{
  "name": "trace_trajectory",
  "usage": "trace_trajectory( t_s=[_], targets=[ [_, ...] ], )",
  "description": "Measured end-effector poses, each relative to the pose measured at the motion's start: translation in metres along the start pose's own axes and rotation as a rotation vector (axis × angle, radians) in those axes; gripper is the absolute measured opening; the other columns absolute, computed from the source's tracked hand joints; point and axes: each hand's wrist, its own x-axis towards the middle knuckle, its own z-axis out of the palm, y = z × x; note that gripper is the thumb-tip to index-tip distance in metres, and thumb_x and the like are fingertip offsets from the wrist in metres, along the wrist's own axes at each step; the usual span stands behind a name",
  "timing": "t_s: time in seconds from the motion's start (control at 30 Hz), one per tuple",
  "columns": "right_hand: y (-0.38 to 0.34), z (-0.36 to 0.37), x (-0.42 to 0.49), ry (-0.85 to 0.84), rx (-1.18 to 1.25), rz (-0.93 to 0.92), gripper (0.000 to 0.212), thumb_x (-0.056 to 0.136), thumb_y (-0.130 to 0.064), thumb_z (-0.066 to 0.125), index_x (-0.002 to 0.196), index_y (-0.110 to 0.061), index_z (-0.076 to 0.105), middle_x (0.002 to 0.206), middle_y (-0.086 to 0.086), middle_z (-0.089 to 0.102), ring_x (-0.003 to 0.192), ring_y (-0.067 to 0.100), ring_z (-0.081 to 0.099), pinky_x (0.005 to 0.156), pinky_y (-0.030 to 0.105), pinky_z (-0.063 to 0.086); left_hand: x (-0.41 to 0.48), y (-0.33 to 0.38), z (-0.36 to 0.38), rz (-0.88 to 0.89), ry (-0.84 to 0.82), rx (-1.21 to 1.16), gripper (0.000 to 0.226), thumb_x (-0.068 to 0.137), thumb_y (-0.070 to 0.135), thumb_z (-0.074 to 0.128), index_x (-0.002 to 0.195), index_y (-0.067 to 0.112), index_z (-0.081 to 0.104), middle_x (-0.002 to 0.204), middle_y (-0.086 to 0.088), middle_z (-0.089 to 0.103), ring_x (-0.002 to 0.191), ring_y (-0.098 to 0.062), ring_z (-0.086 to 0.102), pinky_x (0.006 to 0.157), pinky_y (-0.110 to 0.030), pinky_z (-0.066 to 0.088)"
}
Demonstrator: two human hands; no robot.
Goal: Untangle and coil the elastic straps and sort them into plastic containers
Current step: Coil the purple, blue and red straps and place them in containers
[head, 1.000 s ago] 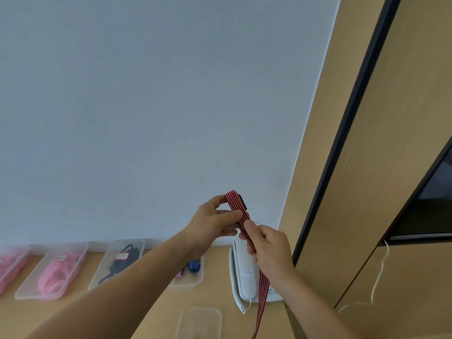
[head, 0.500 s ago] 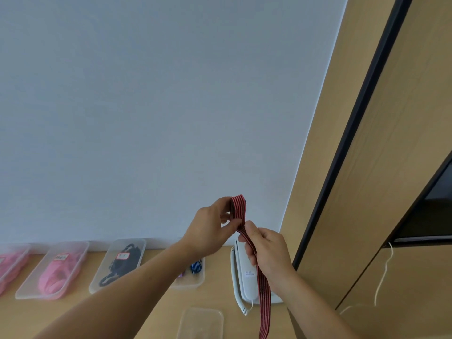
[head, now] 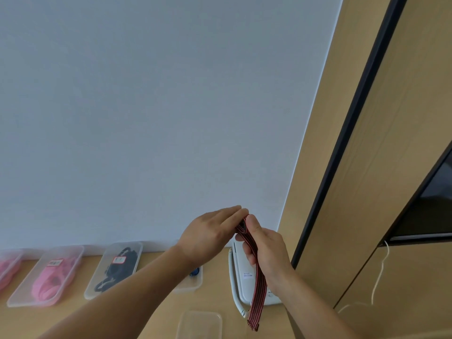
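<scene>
Coiling step, lower centre: your right hand (head: 269,253) grips the strap (head: 256,304), left hand (head: 208,233) lays straight fingers on its fold; next, wind in the tail.

1. Wooden desk (head: 215,296), set against a pale wall; only its back strip is in view.
2. Far left, cut by the frame edge: a clear plastic box (head: 19,259) holding pink straps (head: 6,269).
3. Just beside it: a second clear box (head: 29,281) with pink straps (head: 49,277) and a white label (head: 55,263); text unreadable.
4. Next right: a third clear box (head: 99,272) with black straps (head: 119,267) and a red-edged label (head: 119,259).
5. A fourth box (head: 193,286), largely hidden behind a forearm (head: 151,277); a blue striped item (head: 195,272) shows inside.
6. Nearer the front edge: a clear box (head: 199,325), apart from the row.
7. Right end: a white telephone (head: 241,285) lying flat near the wooden panel.
</scene>
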Motion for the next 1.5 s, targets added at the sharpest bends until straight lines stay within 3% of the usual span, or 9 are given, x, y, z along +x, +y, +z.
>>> trace_trajectory(
  t_s=[0.1,0.2,0.33,0.43,0.83,0.93,1.1,1.33,1.5],
  targets=[
    [0.0,0.0,0.0,0.0,0.007,-0.014,0.065,0.078,-0.066,0.054,0.074,-0.004,0.071,0.054,0.002,0.051,0.043,0.011,0.041,0.043,0.019,0.035,-0.005,0.001,0.004,-0.194,-0.045,-0.166,0.043,0.09,0.007,0.06,0.133,0.014,0.06,0.125,-0.002,0.067,0.103,-0.018,0.07,0.077,-0.029,0.06],
    [-0.002,-0.003,0.0,-0.003,0.024,-0.05,0.06,0.08,-0.06,0.056,0.085,-0.002,0.071,0.055,-0.001,0.053,0.045,0.009,0.043,0.045,0.017,0.037,0.0,0.007,0.002,-0.715,-0.135,-0.616,0.065,0.091,0.008,0.059,0.149,0.026,0.037,0.135,0.011,0.057,0.117,-0.004,0.059,0.089,-0.015,0.051],
    [-0.004,-0.007,-0.001,-0.028,-0.009,-0.11,0.049,0.085,-0.053,0.053,0.077,-0.005,0.064,0.056,-0.002,0.055,0.047,0.009,0.045,0.047,0.017,0.039,0.018,0.005,-0.007,-1.335,-0.274,-1.415,0.048,0.093,0.032,0.049,0.133,0.007,0.054,0.116,-0.011,0.071,0.11,-0.023,0.067,0.097,-0.042,0.051],
    [-0.003,-0.004,-0.002,-0.068,-0.069,-0.127,0.047,0.086,-0.05,0.053,0.071,-0.006,0.057,0.054,-0.002,0.053,0.045,0.008,0.045,0.047,0.017,0.04,0.021,0.012,-0.012,-1.176,-0.394,-1.514,0.045,0.093,0.044,0.052,0.105,0.005,0.068,0.096,-0.014,0.07,0.092,-0.025,0.067,0.09,-0.042,0.052],
    [0.007,-0.007,0.0,-0.029,-0.078,0.01,0.043,0.099,-0.039,0.053,0.079,-0.005,0.07,0.055,0.003,0.057,0.044,0.014,0.049,0.045,0.023,0.04,0.026,0.006,-0.014,-1.028,-0.173,-1.397,0.033,0.088,0.012,0.065,0.117,-0.001,0.058,0.102,-0.023,0.068,0.075,-0.031,0.066,0.077,-0.041,0.057],
    [0.004,-0.007,-0.001,-0.03,-0.064,0.026,0.041,0.099,-0.037,0.053,0.08,-0.005,0.071,0.056,0.004,0.059,0.045,0.015,0.051,0.045,0.024,0.04,0.021,0.004,-0.013,-0.992,-0.176,-1.205,0.033,0.093,0.01,0.064,0.125,0.006,0.056,0.105,-0.013,0.071,0.087,-0.025,0.069,0.085,-0.045,0.057],
    [0.0,-0.004,-0.002,-0.003,-0.014,0.023,0.044,0.1,-0.036,0.051,0.078,-0.004,0.071,0.055,0.004,0.057,0.042,0.014,0.048,0.043,0.021,0.038,0.011,0.007,-0.011,-0.789,-0.222,-0.792,0.045,0.095,0.012,0.062,0.138,0.017,0.048,0.119,0.008,0.066,0.106,-0.007,0.067,0.083,-0.012,0.05],
    [-0.006,-0.002,-0.004,-0.014,0.029,0.019,0.065,0.084,-0.067,0.051,0.076,-0.005,0.071,0.055,0.001,0.05,0.042,0.012,0.04,0.041,0.02,0.033,0.001,0.012,-0.011,-0.365,-0.126,-0.268,0.044,0.092,0.013,0.065,0.134,0.017,0.056,0.122,0.005,0.067,0.096,-0.011,0.067,0.073,-0.026,0.056],
    [-0.003,0.0,-0.006,-0.022,0.039,0.025,0.068,0.073,-0.073,0.056,0.075,-0.006,0.071,0.055,0.002,0.051,0.043,0.012,0.041,0.042,0.021,0.034,-0.004,0.01,-0.006,-0.257,-0.058,-0.202,0.049,0.083,0.001,0.072,0.131,0.008,0.061,0.135,-0.009,0.062,0.099,-0.024,0.072,0.069,-0.036,0.062]
  ],
)
